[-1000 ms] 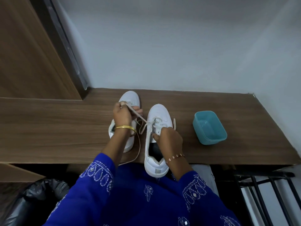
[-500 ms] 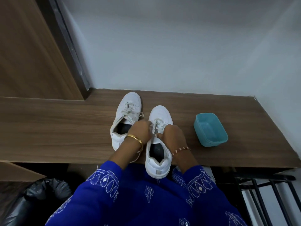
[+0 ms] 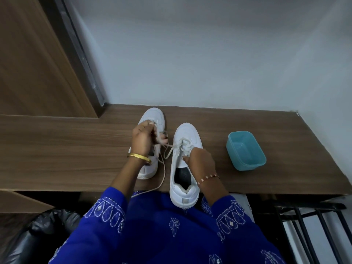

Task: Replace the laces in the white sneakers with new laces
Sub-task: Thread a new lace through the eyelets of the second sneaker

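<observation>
Presently the left hand (image 3: 143, 139) is pinching a flat off-white cotton lace (image 3: 163, 169) above the left white leather sneaker (image 3: 152, 121), drawing it out sideways from the eyelets of the right white leather sneaker (image 3: 183, 164). The lace's slack is trailing down over the near edge of the brown wood-grain shelf (image 3: 76, 149). The right hand (image 3: 200, 161) is curling over the right sneaker's tongue and lacing, steadying it; whether it is pinching lace as well, I cannot tell. Both sneakers are standing toes to the wall, the right one's heel overhanging the edge.

Judgement: the lace is looking limp, light and prone to twisting, so it is best taken near its stiff tip for threading. The sneaker is looking light enough to slide, so it is wanting a firm hold at the collar.

A turquoise plastic tub (image 3: 245, 151) is sitting to the right.
</observation>
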